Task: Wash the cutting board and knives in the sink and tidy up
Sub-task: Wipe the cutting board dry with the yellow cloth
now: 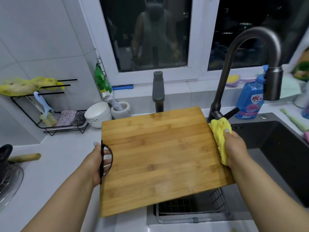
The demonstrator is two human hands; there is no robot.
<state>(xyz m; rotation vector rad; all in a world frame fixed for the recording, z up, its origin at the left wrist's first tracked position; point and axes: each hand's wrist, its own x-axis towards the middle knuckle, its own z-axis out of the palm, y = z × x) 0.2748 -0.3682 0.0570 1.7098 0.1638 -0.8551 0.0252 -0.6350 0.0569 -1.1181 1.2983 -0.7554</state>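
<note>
Now left hand [98, 162] grips board [158, 158] handle; right hand [235, 148] pinches cloth [219, 133].

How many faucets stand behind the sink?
2. A short straight faucet stands behind the cutting board; a tall curved faucet stands right of it, above the sink. The board may hide others.

We see the cutting board [160, 158], a rectangular bamboo slab of glued strips in light and darker honey tones, held flat-side up and slightly tilted above the dark sink [284, 148], its left part reaching over the white counter [58, 164]. A dark loop handle [107, 160] sits at its left edge. A yellow cloth [219, 136] presses against its right edge. We cannot make out any knives.
</note>
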